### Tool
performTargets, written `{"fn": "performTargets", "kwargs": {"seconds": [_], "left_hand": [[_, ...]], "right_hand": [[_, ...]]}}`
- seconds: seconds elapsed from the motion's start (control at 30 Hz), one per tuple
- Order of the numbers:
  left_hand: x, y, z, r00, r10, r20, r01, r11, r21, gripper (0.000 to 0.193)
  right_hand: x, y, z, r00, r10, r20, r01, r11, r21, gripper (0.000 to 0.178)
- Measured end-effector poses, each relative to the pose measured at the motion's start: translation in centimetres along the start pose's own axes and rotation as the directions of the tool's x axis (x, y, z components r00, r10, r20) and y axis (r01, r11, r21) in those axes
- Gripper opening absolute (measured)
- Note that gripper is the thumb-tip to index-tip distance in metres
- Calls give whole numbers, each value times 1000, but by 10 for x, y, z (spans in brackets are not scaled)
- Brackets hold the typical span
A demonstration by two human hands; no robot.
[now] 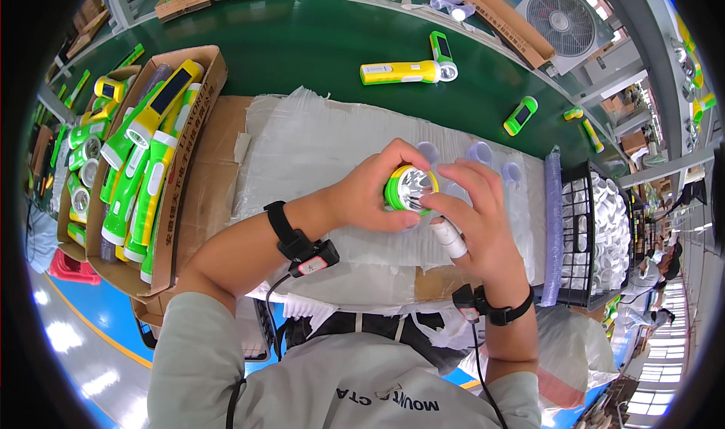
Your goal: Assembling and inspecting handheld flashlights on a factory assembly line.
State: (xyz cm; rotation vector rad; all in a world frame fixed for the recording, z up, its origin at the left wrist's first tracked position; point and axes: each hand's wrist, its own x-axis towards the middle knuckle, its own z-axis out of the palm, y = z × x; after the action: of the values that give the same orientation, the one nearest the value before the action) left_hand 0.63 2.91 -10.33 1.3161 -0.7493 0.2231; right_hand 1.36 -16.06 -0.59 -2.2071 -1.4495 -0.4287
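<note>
My left hand (370, 191) is closed around a green and yellow flashlight (411, 189), its shiny reflector end facing up. My right hand (477, 214) is at the right side of this end, fingers apart and bent. One fingertip touches the reflector's edge; white tape wraps the thumb (449, 238). I cannot make out anything held in the right hand. Clear round plastic caps (479, 152) stand on the wrapped work mat (302, 157) just beyond my hands. Most of the flashlight's body is hidden below its head.
A cardboard box (198, 119) of green and yellow flashlights stands left. On the right are a stack of clear caps (553, 225) and a black basket (578, 236) of white parts. More flashlights (400, 72) lie on the green table (302, 51); a fan (560, 21) stands beyond.
</note>
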Motion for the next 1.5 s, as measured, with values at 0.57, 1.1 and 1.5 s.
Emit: {"fn": "performTargets", "kwargs": {"seconds": [0.57, 1.1, 1.5], "left_hand": [[9, 15, -2, 965, -230, 128, 241, 968, -72, 70], [10, 11, -5, 987, -111, 116, 119, 991, -67, 45], [-1, -4, 0, 997, 71, 25, -72, 996, 54, 63]], "right_hand": [[3, -1, -4, 999, 4, 41, -6, 999, 37, 35], [-6, -1, -6, 998, -56, 38, 57, 998, -34, 39], [-16, -5, 2, 998, -22, 52, 26, 997, -69, 46]]}}
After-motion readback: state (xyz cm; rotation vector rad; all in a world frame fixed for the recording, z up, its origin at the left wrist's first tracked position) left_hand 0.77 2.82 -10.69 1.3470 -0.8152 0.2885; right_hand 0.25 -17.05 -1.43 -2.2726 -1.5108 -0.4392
